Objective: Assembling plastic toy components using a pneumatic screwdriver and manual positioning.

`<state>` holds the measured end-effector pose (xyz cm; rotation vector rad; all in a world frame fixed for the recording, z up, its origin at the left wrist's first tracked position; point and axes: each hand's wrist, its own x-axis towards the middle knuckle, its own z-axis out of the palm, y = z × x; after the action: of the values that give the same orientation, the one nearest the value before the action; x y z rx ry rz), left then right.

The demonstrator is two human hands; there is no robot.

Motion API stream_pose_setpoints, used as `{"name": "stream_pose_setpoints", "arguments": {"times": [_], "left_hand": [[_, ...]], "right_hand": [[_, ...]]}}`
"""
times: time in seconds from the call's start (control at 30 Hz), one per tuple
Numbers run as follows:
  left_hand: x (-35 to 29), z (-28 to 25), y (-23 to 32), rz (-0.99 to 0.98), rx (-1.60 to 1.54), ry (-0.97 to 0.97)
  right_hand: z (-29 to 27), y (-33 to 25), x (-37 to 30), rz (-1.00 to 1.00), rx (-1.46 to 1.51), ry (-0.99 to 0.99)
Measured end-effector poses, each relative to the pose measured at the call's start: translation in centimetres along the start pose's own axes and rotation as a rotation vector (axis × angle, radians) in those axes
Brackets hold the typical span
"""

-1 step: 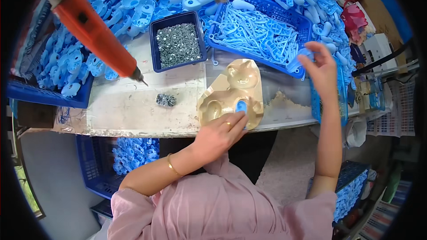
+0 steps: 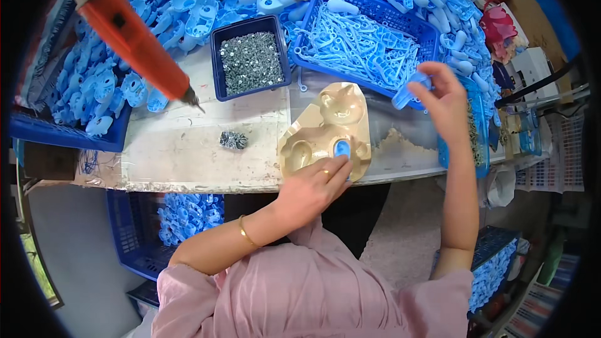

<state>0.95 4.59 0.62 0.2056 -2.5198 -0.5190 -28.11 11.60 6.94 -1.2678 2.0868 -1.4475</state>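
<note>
A tan molded fixture [image 2: 311, 126] with shaped hollows lies at the table's front edge. In its lower middle hollow sits a small blue plastic part [image 2: 342, 148]. My left hand [image 2: 313, 186] reaches over the fixture's near edge, fingers together and pressed on that part. Off to the right, my right hand [image 2: 446, 97] pinches a translucent blue plastic piece [image 2: 410, 90] between thumb and fingers, above the near right corner of a blue basket [image 2: 350, 74]. This basket is full of thin light-blue sticks with ring ends.
An orange electric screwdriver [image 2: 134, 40] hangs at the left, tip down. Behind the fixture stands a dark tray [image 2: 219, 81] of small screws. A little dark bundle [image 2: 233, 141] lies left of the fixture. Heaped light-blue plastic shells [image 2: 203, 15] cover the back.
My right hand has come slightly left and nearer with the translucent piece, away from the basket's corner. The hanging screwdriver has swung a little. My left hand stays at the fixture.
</note>
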Motion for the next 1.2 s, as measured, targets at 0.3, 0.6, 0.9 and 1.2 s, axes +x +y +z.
{"name": "stream_pose_setpoints", "arguments": {"times": [0.3, 0.6, 0.9, 1.2], "left_hand": [[0.5, 0.5, 0.1, -0.037, -0.001, 0.014], [-2.7, -1.4, -0.3, 0.134, -0.055, 0.087], [-5.6, -8.6, -11.3, -0.304, 0.268, 0.318], [-11.9, -15.8, -25.0, -0.600, 0.599, 0.205]], "right_hand": [[4.6, -4.8, -3.4, -0.073, -0.056, -0.297], [10.5, -4.4, -4.8, -0.090, -0.085, -0.401], [14.4, -3.8, -6.8, -0.364, -0.353, -0.456], [14.5, -5.7, -6.6, -0.242, -0.218, -0.418]]}}
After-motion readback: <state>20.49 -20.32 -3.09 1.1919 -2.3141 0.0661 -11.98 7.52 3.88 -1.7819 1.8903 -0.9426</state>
